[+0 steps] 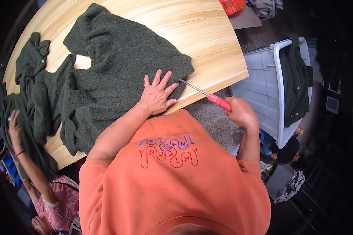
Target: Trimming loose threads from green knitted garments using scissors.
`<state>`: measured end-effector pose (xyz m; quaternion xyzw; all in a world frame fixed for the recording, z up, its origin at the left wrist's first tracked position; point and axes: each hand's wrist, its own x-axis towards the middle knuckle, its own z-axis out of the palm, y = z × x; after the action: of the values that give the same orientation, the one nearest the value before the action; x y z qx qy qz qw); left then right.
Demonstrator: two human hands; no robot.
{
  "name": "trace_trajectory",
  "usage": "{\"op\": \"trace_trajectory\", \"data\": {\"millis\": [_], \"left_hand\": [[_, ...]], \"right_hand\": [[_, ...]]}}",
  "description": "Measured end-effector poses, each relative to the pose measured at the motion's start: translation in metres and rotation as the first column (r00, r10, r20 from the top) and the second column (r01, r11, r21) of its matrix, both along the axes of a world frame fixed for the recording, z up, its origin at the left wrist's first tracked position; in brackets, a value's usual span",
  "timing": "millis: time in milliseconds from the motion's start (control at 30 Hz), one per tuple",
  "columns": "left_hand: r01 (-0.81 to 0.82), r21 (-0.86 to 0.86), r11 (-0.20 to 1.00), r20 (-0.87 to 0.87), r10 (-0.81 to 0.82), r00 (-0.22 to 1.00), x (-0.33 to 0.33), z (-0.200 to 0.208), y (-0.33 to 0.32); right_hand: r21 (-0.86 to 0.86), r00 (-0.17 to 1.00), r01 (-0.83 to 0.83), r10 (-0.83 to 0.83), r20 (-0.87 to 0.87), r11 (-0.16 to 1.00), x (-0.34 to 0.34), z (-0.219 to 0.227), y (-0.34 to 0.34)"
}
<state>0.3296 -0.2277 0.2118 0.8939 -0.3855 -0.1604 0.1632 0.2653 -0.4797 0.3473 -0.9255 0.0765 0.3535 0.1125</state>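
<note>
A dark green knitted cardigan point(117, 58) is spread over the wooden table point(202, 29), its ribbed edge toward the right. My left hand point(157, 96) lies flat on the knit near that edge, fingers spread. In my right hand point(241, 112), closed around it, is a red-handled tool with a thin metal shaft point(219, 102), much like a screwdriver. Its tip points up and left and meets the cardigan's edge beside my left fingers. Whether the tip goes into the knit I cannot tell.
At the right stands a white plastic crate point(259, 86) with a dark buttoned garment point(296, 82) over its side. More dark knitwear point(17, 125) hangs off the table's left end, where a co-worker in pink point(62, 201) raises an arm. A red plastic bag point(232, 6) lies at the top right.
</note>
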Motion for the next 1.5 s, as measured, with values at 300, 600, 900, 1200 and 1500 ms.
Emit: {"op": "trace_trajectory", "data": {"millis": [300, 600, 900, 1200, 1500], "left_hand": [[-0.009, 0.003, 1.000, -0.001, 0.009, 1.000, 0.000, -0.001, 0.000], [-0.007, 0.029, 1.000, -0.015, 0.007, 1.000, 0.001, 0.001, 0.000], [0.004, -0.017, 1.000, -0.036, -0.005, 0.999, -0.001, 0.003, 0.004], [-0.202, -0.070, 0.977, 0.151, 0.211, 0.966, 0.021, 0.027, 0.100], [-0.454, 0.173, 0.874, 0.126, 0.437, 0.891, 0.023, 0.023, 0.157]], "right_hand": [[-0.052, 0.996, -0.083, 0.083, 0.008, 0.995, 0.002, 0.007, 0.009], [-0.069, 0.997, -0.072, 0.073, 0.014, 0.995, -0.002, 0.007, 0.009], [0.111, 0.980, -0.021, -0.002, 0.200, 0.994, 0.001, 0.001, 0.006], [0.697, 0.904, 0.396, -0.388, -0.181, 0.598, 0.055, -0.052, 0.026], [0.755, 0.924, 0.371, -0.297, -0.241, 0.541, 0.103, -0.082, 0.037]]}}
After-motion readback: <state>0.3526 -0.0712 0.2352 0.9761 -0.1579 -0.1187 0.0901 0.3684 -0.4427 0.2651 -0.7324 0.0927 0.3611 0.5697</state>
